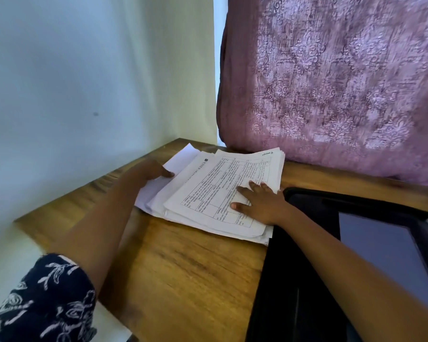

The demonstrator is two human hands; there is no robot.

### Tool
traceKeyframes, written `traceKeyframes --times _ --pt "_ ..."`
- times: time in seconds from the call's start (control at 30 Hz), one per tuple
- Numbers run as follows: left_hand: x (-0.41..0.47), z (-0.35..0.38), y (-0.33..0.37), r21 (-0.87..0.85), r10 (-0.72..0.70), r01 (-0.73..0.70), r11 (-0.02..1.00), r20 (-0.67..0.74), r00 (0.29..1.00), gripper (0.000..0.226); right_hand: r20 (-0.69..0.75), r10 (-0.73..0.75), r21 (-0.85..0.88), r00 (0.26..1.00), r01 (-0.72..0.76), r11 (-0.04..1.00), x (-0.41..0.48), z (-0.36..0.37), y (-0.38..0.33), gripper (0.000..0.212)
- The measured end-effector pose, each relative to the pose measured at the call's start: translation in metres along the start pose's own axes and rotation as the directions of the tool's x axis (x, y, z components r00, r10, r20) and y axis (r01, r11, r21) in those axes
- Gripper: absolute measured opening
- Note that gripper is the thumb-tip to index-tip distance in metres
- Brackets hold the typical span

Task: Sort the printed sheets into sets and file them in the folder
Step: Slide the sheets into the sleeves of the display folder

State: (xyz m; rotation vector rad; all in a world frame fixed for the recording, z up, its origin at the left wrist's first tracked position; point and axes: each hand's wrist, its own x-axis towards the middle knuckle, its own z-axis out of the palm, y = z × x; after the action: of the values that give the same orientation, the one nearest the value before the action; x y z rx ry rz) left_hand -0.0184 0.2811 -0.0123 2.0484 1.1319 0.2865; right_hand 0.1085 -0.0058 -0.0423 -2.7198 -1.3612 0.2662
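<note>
Noted loose stack of printed sheets [208, 193] on wooden counter [183, 267], lying under and between both sets of fingers. Saw right hand [260, 203] flat on top sheet, fingers [245, 191] released, straight, spread, pressing down. Saw left hand [148, 170] at stack's left edge, grasping lower blank sheets, thumb on top. Logged black folder [294, 280] just right of right fingers, beneath that forearm

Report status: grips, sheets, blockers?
Right grip flat, fingers spread, on top printed sheet. Left grip at left edge of stack, hold unclear. Stack on table, black folder beside it. No obstruction seen.
</note>
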Motion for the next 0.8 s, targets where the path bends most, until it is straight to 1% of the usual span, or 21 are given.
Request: traceKeyframes --times 0.07,0.1,0.13,0.17,0.23,0.37,0.4,0.5,0.57,0.67,0.8 --pt "0.001 -0.002 0.004 0.004 0.030 -0.031 1.000 0.025 0.999 0.042 -0.016 0.002 -0.007 1.000 -0.002 1.000 -0.001 0.002 0.000 0.073" --pt "0.001 -0.003 0.006 0.033 0.042 -0.043 0.999 0.034 0.999 0.036 -0.024 0.002 -0.011 1.000 -0.002 1.000 -0.001 0.003 0.000 0.073" --pt "-0.005 -0.005 0.008 0.072 0.049 -0.052 0.996 0.042 0.998 0.036 -0.031 0.001 -0.016 1.000 -0.002 1.000 -0.001 0.004 0.000 0.073" --pt "-0.008 -0.007 0.009 0.074 0.052 -0.054 0.996 0.034 0.998 0.037 -0.032 0.000 -0.016 0.999 0.000 1.000 0.000 0.004 -0.001 0.073" --pt "-0.009 -0.013 0.000 0.021 0.059 -0.060 0.998 0.012 0.998 0.044 -0.025 -0.005 -0.001 1.000 0.005 1.000 0.001 0.006 -0.005 0.072" --pt "-0.008 -0.035 -0.022 -0.023 0.000 -0.002 1.000 -0.114 0.993 0.056 -0.028 -0.001 0.008 1.000 0.001 1.000 0.013 0.009 -0.018 0.073" --pt "-0.008 -0.041 -0.027 -0.046 0.001 -0.007 0.999 -0.140 0.990 0.054 -0.034 0.002 0.010 0.999 -0.001 1.000 0.017 0.009 -0.021 0.073" --pt "-0.008 -0.061 -0.040 -0.106 0.007 -0.031 0.994 -0.222 0.975 0.039 -0.046 -0.012 0.023 0.999 0.013 1.000 0.035 0.012 -0.034 0.074" --pt "-0.014 -0.073 -0.044 -0.111 0.043 -0.078 0.991 -0.291 0.956 0.033 -0.058 -0.019 0.032 0.998 0.021 0.999 0.045 0.014 -0.046 0.074" --pt "-0.029 -0.094 -0.043 -0.035 0.108 -0.134 0.990 -0.408 0.907 0.027 -0.057 -0.021 0.041 0.998 0.024 0.999 0.053 0.014 -0.062 0.074" --pt "-0.056 -0.129 -0.033 0.049 0.214 -0.220 0.974 -0.495 0.842 0.030 -0.082 -0.001 0.003 0.997 0.002 1.000 0.048 0.011 -0.068 0.074"
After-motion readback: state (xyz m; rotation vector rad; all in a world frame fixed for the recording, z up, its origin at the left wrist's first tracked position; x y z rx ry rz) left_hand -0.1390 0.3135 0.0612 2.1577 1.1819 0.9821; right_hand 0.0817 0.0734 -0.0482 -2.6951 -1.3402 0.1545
